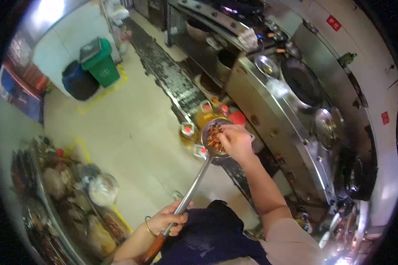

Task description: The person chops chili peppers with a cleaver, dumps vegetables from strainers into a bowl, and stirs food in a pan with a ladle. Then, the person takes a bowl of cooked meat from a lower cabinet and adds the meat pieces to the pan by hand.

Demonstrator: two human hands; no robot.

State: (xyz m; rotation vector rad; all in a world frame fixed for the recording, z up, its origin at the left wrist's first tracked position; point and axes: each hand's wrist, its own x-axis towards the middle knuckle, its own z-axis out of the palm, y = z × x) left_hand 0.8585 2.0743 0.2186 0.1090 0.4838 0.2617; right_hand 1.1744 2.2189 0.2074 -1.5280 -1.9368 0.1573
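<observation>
Hands: left hand (pixel 166 216) wrapped firmly around a metal handle, right hand (pixel 237 143) reaching into the bowl at its far end.
Stove range: steel-fronted cooking range (pixel 269 110) lines the right side, pans resting along its top.
Green bin: wheeled container (pixel 104 70) at upper left, beside a dark round bin (pixel 78 81).
Ladle: long-handled ladle (pixel 194 185) slants away from the dark apron (pixel 208 234), its bowl farther out, open side up.
Oil jugs: red-capped containers (pixel 188 137) on the floor, seen around the ladle's bowl.
Left grip: thumb and fingers closed on the metal shaft, just above the brown grip (pixel 154 247) — no open palm in sight.
Right fingers: drawn inward over the bowl, thumb near the fingers, not spread; whether they pinch a piece cannot be told.
Reddish-brown pieces: small dry-looking bits (pixel 213 139) lie inside the ladle's bowl, under and beside the right fingers.
Work in hand: apparently handling the pieces by touch, the left hand bearing the ladle's weight.
Careful handling: any further move calls for a level bowl and a light right touch — a tilt could spill the pieces.
</observation>
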